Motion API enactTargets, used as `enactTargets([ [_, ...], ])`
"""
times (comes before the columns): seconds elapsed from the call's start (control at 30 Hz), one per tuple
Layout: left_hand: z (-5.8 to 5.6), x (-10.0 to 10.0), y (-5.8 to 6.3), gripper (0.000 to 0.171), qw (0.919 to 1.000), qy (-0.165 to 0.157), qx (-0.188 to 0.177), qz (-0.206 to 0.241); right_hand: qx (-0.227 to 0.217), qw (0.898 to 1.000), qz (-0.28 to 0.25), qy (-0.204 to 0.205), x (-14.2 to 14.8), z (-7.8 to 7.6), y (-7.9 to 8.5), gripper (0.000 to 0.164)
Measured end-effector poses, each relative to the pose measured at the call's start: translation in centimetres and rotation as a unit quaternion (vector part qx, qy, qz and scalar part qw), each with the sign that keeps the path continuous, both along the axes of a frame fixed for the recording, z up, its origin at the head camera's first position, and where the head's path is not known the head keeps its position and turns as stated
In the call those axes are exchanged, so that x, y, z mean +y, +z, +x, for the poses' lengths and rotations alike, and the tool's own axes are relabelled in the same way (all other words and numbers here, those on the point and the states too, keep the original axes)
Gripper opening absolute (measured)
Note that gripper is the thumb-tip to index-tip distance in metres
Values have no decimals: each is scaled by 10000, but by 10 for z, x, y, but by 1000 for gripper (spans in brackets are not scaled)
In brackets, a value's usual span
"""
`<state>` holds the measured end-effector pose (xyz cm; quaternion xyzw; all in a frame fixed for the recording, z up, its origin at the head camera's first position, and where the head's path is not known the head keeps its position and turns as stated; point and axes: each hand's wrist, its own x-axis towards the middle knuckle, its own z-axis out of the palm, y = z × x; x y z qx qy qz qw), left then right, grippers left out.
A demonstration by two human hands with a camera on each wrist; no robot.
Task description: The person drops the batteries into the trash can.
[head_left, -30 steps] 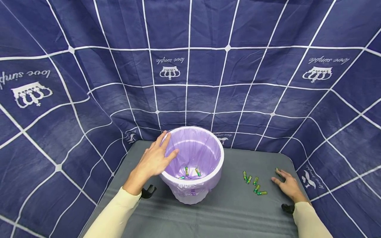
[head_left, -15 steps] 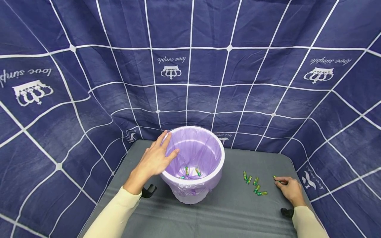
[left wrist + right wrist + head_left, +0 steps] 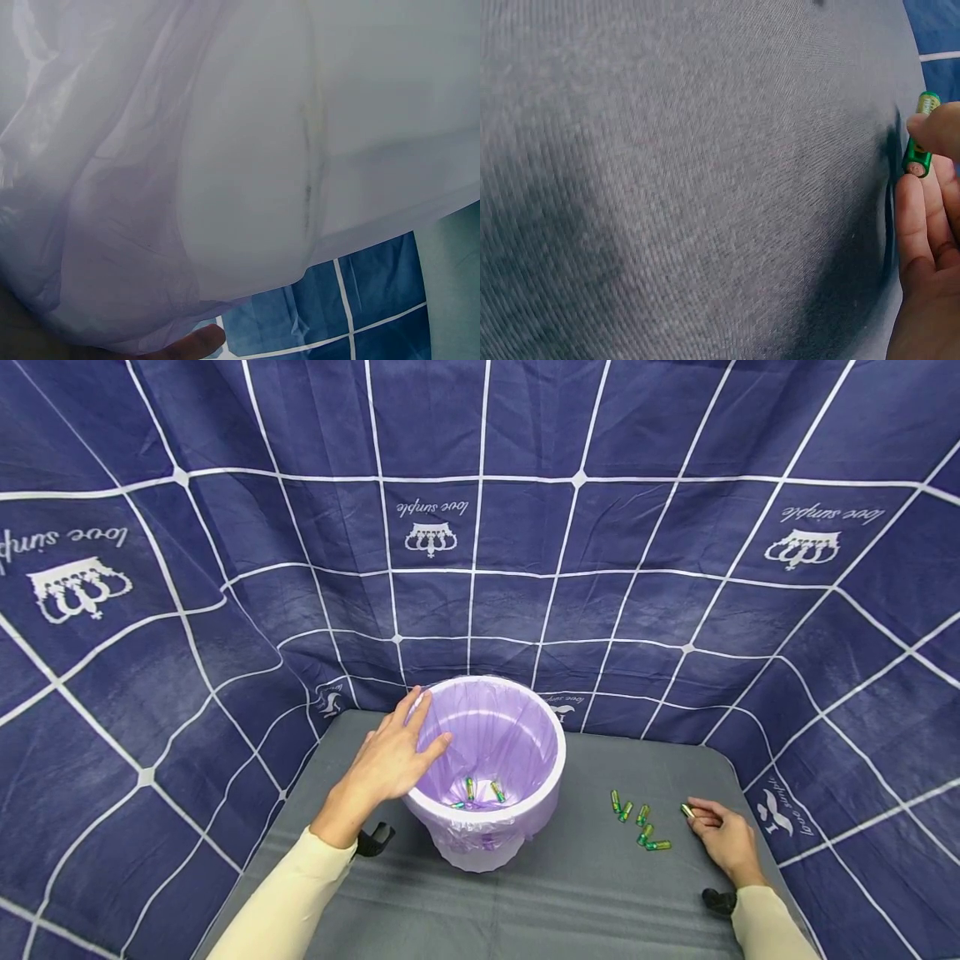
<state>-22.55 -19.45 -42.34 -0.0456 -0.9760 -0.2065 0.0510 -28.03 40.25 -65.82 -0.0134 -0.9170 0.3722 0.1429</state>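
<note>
My left hand (image 3: 386,760) rests on the left rim of a round white bin (image 3: 480,857) lined with a thin purple bag (image 3: 491,752). Its fingers lie fairly straight along the rim, thumb spread inward. Three green-gold batteries are visible at the bottom of the bin, one battery (image 3: 498,791) lying slanted. In the left wrist view the bin's wall (image 3: 247,165) fills most of the picture. To the right, my right hand (image 3: 726,842) pinches a green battery (image 3: 917,161) between thumb and fingers, low over the grey surface. Several loose batteries (image 3: 642,814) lie left of that hand.
The grey cloth-covered table (image 3: 585,902) carries the bin and batteries. A dark blue curtain (image 3: 517,527) with white grid lines stands behind and on both sides, close by my right hand. Black wrist straps (image 3: 373,841) sit at both cuffs.
My right hand has picked a battery off the table, drawn it slightly nearer and turned it in the fingers. The left hand stays on the bin's rim.
</note>
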Motion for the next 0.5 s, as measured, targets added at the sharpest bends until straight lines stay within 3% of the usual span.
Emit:
enactTargets([
  [0.5, 0, -1, 1, 91, 10000, -27, -56, 10, 489, 9988, -17, 22, -10, -6, 17, 31],
])
